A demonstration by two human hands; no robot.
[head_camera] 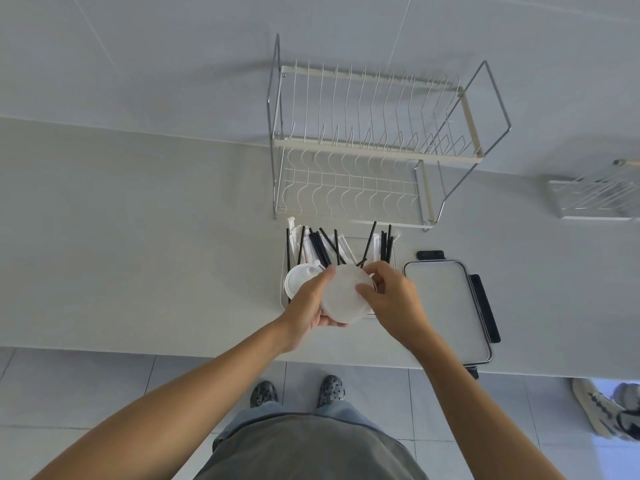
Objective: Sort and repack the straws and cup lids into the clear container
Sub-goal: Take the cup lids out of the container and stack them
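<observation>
A clear container (283, 299) stands on the white counter in front of me. Several black straws (320, 249) and white wrapped straws (297, 239) stick out of its far end. A white cup lid (298, 277) lies at its left side. Above the container both hands hold a stack of translucent cup lids (344, 294). My left hand (308, 311) cups the stack from the left and below. My right hand (391, 301) pinches its right and top edge. The container's near part is hidden by my hands.
The container's lid (446, 306), with black side clips, lies on the counter just right of it. A two-tier white wire dish rack (374, 147) stands behind. A second rack (595, 195) is at the far right. The counter edge runs below my wrists.
</observation>
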